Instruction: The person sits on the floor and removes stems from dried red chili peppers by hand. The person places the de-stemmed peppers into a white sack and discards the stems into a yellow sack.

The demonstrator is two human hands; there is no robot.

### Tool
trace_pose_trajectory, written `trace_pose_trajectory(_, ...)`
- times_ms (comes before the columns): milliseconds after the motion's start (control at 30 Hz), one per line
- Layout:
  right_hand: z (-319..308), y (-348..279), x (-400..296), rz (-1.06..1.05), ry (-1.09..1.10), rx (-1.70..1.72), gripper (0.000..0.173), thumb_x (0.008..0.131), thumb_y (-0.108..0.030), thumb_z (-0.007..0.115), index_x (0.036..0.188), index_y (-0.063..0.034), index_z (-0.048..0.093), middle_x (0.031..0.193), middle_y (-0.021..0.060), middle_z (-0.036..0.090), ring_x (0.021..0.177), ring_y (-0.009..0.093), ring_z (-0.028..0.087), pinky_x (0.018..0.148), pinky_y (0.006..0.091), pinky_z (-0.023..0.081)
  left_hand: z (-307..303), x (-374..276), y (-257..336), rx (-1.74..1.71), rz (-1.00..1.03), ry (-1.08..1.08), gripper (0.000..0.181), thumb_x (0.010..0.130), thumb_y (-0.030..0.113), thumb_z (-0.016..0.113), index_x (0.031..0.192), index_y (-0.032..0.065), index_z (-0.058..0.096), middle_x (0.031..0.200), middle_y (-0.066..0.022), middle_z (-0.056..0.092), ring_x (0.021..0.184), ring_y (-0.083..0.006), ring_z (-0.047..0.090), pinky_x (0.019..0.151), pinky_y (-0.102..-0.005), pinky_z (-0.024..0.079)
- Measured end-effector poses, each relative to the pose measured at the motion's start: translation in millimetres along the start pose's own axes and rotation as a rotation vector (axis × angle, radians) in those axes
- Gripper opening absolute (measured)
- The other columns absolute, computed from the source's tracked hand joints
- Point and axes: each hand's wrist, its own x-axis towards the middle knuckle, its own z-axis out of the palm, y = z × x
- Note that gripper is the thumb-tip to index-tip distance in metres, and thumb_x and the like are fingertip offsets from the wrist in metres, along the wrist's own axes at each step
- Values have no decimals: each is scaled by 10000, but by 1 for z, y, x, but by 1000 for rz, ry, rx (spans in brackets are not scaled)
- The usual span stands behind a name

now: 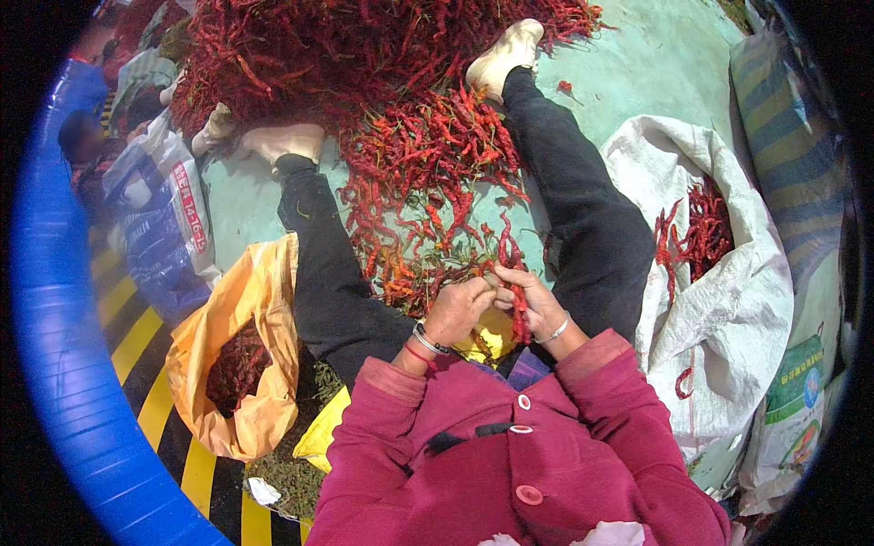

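A small bunch of red chili peppers (pixel 520 310) is gripped in my right hand (pixel 539 300), some tips hanging below the fingers and others sticking up above them. Against its fingertips, my left hand (pixel 456 310) pinches at the stem end; its fingertips partly hide the stems. Loose chili peppers (pixel 437 147), many with green stems, lie spread on the pale green floor (pixel 235 188) between my outstretched legs. Under my hands, a yellow piece of material (pixel 493 331) shows in my lap.
A large heap of red chilies (pixel 328 54) rises beyond my feet. On the right stands an open white woven sack (pixel 724 341) with chilies inside; on the left, an orange bag (pixel 266 409) holds darker chilies. A blue curved barrier (pixel 61 341) borders the left. Another person (pixel 85 147) sits far left.
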Motion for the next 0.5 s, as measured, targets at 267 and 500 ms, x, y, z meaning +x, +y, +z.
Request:
trace_pose_trajectory(267,9,-6,-24,241,-280,-82,35,845,-105,507,849,-75,488,532,-37,373,388,45,329,350,185,252,-14,-20,34,-482,-24,-876,152,837,130,528,910,5,575,742,-43,587,616,-105,563,573,-248,460)
trace_pose_trajectory(500,28,-24,-22,-321,-45,-154,267,814,-141,569,1039,-22,489,700,14,511,494,70,424,451,194,343,-51,84,-21,918,395,286,351,681,49,531,1026,102,562,1221,-120,444,1152,-287,389,966,-464,277)
